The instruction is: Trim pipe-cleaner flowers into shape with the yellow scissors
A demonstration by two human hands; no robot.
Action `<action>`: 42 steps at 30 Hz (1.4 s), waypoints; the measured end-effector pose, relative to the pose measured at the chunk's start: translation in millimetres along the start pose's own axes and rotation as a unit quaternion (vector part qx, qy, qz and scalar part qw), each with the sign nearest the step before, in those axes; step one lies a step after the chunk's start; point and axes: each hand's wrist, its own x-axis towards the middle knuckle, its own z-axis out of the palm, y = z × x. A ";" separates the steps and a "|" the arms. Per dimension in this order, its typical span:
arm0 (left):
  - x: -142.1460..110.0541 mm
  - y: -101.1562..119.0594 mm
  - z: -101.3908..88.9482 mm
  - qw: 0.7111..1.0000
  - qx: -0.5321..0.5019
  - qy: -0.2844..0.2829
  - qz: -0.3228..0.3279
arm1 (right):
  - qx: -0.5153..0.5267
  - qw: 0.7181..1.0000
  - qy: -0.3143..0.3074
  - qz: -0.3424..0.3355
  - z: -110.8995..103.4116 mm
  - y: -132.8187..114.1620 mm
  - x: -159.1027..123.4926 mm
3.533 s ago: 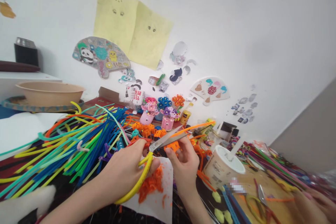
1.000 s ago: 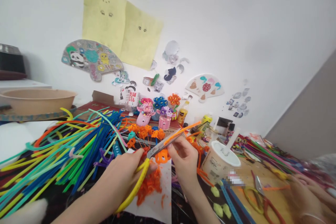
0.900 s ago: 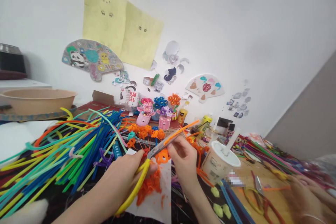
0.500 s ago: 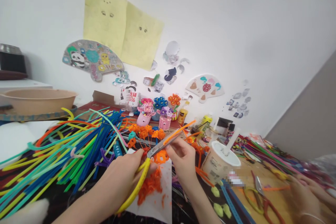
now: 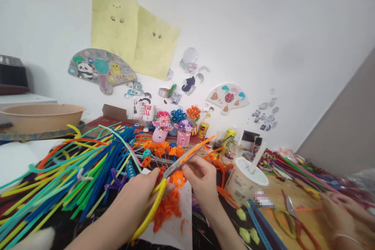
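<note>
My left hand (image 5: 143, 195) is closed around the scissors (image 5: 172, 167), which have yellow handles and blades angled up to the right. Beside the blades, my right hand (image 5: 202, 175) pinches an orange pipe cleaner (image 5: 202, 145) that runs along them. From where I look, the exact spot where blades and pipe cleaner meet is unclear. An orange looped piece (image 5: 178, 179) hangs just below the blades by my right fingers. Under both hands lies white paper (image 5: 175, 234) covered with orange fuzz clippings (image 5: 166, 213).
Many coloured pipe cleaners (image 5: 84, 172) spread on the left. Finished pipe-cleaner flowers (image 5: 184, 125) stand at the back. To the right are a white cup with a straw (image 5: 246, 181), another pair of scissors (image 5: 290, 213) and another person's hands (image 5: 340, 211).
The view has shifted slightly. My hands, the scissors and the orange pipe cleaner keep nearly the same arrangement.
</note>
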 end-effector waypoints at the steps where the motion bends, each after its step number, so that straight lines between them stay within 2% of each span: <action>1: -0.1 -1.3 1.0 1.000 -0.007 0.003 0.005 | -0.004 1.000 0.001 -0.004 0.5 0.3 0.0; 5: -0.7 -3.0 1.1 1.000 -0.025 0.008 0.007 | -0.015 1.000 -0.011 -0.013 2.7 2.5 -0.6; 12: 1.2 1.0 -5.7 1.000 0.020 0.003 0.010 | -0.008 1.000 -0.013 -0.001 2.6 2.3 -1.2; 19: -3.6 7.3 -11.4 0.999 0.039 -0.016 -0.002 | 0.007 1.000 0.008 0.024 3.2 -2.8 -0.5; 28: -0.4 3.3 -4.5 0.999 0.039 -0.017 0.003 | -0.021 1.000 -0.021 0.008 2.6 1.4 -3.4; 35: -2.6 4.8 -3.9 1.000 0.026 -0.006 -0.013 | -0.117 0.993 -0.005 -0.018 4.7 -4.9 -4.2; 42: 0.0 3.1 -2.2 0.998 0.043 -0.033 -0.012 | -0.183 0.979 0.027 -0.082 4.4 -9.2 -4.6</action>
